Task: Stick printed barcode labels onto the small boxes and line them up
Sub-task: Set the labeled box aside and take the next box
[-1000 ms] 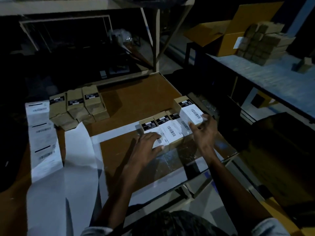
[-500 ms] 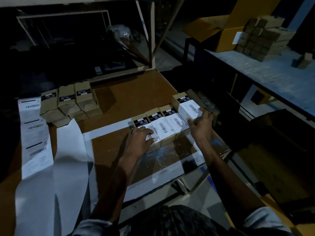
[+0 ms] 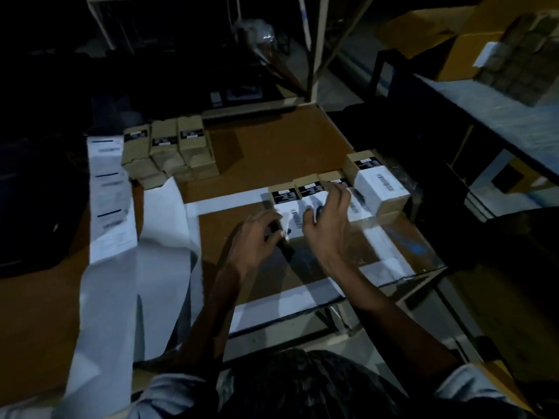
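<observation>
A row of small brown boxes with white barcode labels (image 3: 286, 204) runs across the brown table (image 3: 272, 146). At its right end stands a two-high stack, its top box (image 3: 379, 189) labelled. My right hand (image 3: 328, 225) lies with spread fingers over the middle boxes of the row. My left hand (image 3: 257, 237) touches the near left corner of the leftmost box with bent fingers; motion blur hides the exact contact. Three stacks of unlabelled boxes (image 3: 169, 149) stand at the back left. A strip of printed labels (image 3: 110, 201) lies at the left.
Empty white backing paper (image 3: 136, 282) trails over the table's near left edge. White tape (image 3: 223, 204) marks a rectangle on the table. A shelf at the right (image 3: 490, 104) carries more stacked boxes and an open carton (image 3: 453, 52). The table's right edge drops off just past the stack.
My right hand has moved left from the stacked box at the row's right end onto the middle boxes. My left hand has slipped back to the leftmost box's near corner.
</observation>
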The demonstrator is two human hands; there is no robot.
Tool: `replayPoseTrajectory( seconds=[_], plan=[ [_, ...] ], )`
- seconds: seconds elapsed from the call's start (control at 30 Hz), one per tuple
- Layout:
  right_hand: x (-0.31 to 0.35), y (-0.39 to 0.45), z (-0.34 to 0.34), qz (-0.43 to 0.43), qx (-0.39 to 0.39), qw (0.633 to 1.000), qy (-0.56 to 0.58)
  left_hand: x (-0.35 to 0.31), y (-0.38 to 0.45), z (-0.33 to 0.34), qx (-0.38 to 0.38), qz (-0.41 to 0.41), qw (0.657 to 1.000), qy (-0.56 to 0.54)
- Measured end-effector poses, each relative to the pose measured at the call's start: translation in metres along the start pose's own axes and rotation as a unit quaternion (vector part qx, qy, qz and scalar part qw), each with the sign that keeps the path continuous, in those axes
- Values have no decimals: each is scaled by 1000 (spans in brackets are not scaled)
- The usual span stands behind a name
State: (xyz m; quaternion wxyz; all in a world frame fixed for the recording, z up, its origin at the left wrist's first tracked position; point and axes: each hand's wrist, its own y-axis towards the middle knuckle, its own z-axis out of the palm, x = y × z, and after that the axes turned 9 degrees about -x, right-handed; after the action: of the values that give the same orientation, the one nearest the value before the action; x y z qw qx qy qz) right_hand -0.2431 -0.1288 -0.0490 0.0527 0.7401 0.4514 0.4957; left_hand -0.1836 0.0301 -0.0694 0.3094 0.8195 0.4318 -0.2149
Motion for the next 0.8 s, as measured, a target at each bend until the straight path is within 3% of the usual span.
replayPoseTrajectory(
  seconds=[0.27,0.43,0.63,0.8],
  plan=[
    [94,24,82,-8,215,973,85,73,10,-89,-145,-108,983,19],
    [138,46,152,13,249,964,89,115,48,-140,-183,-63,980,41],
    [174,72,220,59,267,959,73,168,129,-174,-134,-93,980,111],
    [180,79,255,79,227,971,5,185,149,-177,-15,-115,971,209]
  ],
)
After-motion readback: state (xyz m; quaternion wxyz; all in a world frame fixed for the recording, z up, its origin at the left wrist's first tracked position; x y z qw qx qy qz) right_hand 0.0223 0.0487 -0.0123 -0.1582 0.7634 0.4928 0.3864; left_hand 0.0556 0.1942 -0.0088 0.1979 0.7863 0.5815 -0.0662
